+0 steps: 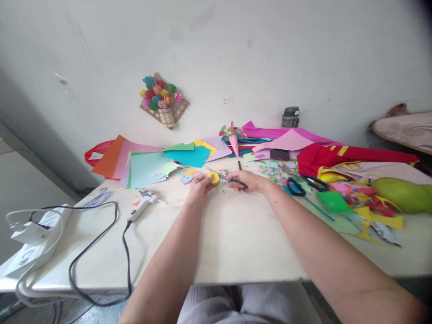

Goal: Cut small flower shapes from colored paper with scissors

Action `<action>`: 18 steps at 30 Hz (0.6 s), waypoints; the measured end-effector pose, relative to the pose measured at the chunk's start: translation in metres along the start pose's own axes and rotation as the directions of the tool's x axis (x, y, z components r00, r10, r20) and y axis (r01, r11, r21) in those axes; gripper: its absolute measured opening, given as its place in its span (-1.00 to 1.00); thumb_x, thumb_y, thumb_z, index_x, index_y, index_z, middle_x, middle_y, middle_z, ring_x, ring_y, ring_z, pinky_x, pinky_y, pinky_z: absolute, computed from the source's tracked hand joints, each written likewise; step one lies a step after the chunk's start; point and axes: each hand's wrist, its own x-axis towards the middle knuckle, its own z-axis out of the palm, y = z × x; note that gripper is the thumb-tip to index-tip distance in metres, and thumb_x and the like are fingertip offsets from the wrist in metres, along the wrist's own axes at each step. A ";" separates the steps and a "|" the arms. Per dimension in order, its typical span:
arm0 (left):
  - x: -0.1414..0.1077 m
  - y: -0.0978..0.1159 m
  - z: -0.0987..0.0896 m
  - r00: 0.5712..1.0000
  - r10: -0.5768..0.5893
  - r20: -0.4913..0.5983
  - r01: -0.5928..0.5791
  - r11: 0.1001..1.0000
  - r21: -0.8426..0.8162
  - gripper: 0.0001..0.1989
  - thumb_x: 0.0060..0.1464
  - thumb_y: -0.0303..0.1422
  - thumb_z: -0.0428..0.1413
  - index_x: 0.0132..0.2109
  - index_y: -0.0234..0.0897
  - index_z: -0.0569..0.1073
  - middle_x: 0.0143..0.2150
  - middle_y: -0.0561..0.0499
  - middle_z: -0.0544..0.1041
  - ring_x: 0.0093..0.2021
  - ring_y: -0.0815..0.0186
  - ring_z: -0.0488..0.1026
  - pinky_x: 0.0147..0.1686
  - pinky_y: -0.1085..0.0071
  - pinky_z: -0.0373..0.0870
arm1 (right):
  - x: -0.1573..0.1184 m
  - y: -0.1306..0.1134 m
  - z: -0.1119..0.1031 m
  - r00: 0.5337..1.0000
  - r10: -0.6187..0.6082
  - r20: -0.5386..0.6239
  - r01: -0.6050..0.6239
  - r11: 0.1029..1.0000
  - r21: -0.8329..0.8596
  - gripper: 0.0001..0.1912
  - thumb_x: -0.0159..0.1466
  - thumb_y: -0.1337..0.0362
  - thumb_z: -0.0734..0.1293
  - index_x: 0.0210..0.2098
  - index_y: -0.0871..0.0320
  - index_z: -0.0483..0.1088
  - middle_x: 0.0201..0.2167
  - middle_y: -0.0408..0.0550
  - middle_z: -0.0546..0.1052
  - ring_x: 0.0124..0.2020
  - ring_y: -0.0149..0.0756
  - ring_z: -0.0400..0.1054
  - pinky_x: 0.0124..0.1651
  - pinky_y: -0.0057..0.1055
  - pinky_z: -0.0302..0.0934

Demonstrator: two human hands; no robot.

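The glue gun (pixel 141 208) at left is showing smooth white plastic, the teal sheet (pixel 191 156) at far center is looking like matt paper, and the red cloth (pixel 320 157) at right is lying in soft-looking fabric folds

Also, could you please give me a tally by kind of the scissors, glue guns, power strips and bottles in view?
Scissors: 2 (black-handled pair in the right hand, blue-handled pair on the table)
Glue guns: 1
Power strips: 1
Bottles: 1
Total: 5
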 end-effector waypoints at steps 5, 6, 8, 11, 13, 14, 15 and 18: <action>0.002 -0.002 -0.003 1.000 -0.021 -0.005 0.021 0.999 0.030 -0.70 -0.29 -0.27 0.33 -0.50 -0.33 0.38 -0.52 0.07 0.44 -0.47 0.41 0.42 -0.27 0.38 0.43 | 0.000 0.000 0.000 0.999 -0.006 0.042 0.005 1.000 0.029 -0.82 0.16 0.34 0.32 -0.50 0.20 0.22 -0.83 -0.36 0.16 -0.85 -0.60 0.00 -0.83 -0.63 -0.09; 0.002 -0.002 -0.003 1.000 -0.017 0.002 0.017 0.999 0.034 -0.70 -0.28 -0.26 0.33 -0.51 -0.33 0.39 -0.53 0.07 0.44 -0.48 0.41 0.41 -0.27 0.37 0.43 | 0.000 0.000 0.000 0.999 -0.009 0.040 0.008 1.000 0.028 -0.82 0.16 0.34 0.32 -0.51 0.20 0.22 -0.83 -0.37 0.16 -0.85 -0.61 0.00 -0.83 -0.63 -0.09; 0.002 -0.002 -0.003 1.000 -0.004 0.018 0.003 0.999 0.035 -0.70 -0.27 -0.25 0.32 -0.52 -0.33 0.39 -0.57 0.08 0.41 -0.50 0.42 0.40 -0.25 0.36 0.43 | -0.001 0.000 0.001 1.000 -0.014 0.016 0.014 1.000 0.014 -0.83 0.15 0.37 0.33 -0.50 0.20 0.22 -0.83 -0.37 0.17 -0.85 -0.60 0.01 -0.82 -0.64 -0.08; 0.001 -0.001 -0.002 0.999 0.010 0.038 -0.011 1.000 0.024 -0.71 -0.26 -0.27 0.32 -0.52 -0.33 0.39 -0.62 0.11 0.36 -0.55 0.46 0.35 -0.23 0.35 0.42 | -0.001 0.000 0.001 1.000 -0.008 -0.030 0.007 1.000 -0.013 -0.85 0.12 0.41 0.33 -0.50 0.21 0.23 -0.82 -0.36 0.19 -0.84 -0.59 0.05 -0.82 -0.64 -0.08; 0.000 0.000 0.000 0.999 0.009 0.046 -0.010 1.000 0.022 -0.72 -0.26 -0.27 0.32 -0.51 -0.32 0.39 -0.64 0.13 0.35 -0.58 0.48 0.31 -0.22 0.35 0.42 | 0.000 0.000 0.000 1.000 0.010 -0.026 -0.010 1.000 -0.004 -0.85 0.13 0.40 0.32 -0.50 0.20 0.23 -0.82 -0.35 0.20 -0.84 -0.58 0.04 -0.83 -0.63 -0.07; -0.001 0.001 0.000 0.999 0.004 0.045 -0.006 1.000 0.025 -0.72 -0.26 -0.27 0.32 -0.50 -0.31 0.39 -0.64 0.13 0.36 -0.59 0.48 0.31 -0.23 0.35 0.43 | 0.001 0.000 0.000 1.000 0.020 -0.014 -0.020 1.000 0.007 -0.85 0.14 0.39 0.31 -0.50 0.20 0.23 -0.82 -0.35 0.20 -0.84 -0.58 0.04 -0.83 -0.62 -0.07; -0.001 0.001 0.001 0.999 0.000 0.037 -0.001 1.000 0.028 -0.72 -0.26 -0.25 0.32 -0.50 -0.31 0.39 -0.64 0.13 0.36 -0.59 0.47 0.31 -0.24 0.35 0.43 | 0.001 0.001 -0.001 1.000 0.027 0.000 -0.027 0.999 0.019 -0.85 0.16 0.37 0.31 -0.50 0.20 0.23 -0.82 -0.35 0.19 -0.85 -0.58 0.03 -0.83 -0.62 -0.07; 0.000 0.001 0.000 1.000 -0.011 0.012 0.011 0.999 0.034 -0.70 -0.27 -0.23 0.31 -0.50 -0.30 0.39 -0.62 0.11 0.39 -0.58 0.44 0.34 -0.28 0.35 0.43 | 0.002 0.001 -0.002 1.000 0.014 0.026 -0.015 0.999 0.037 -0.83 0.17 0.32 0.31 -0.49 0.20 0.23 -0.83 -0.35 0.18 -0.85 -0.58 0.02 -0.83 -0.62 -0.06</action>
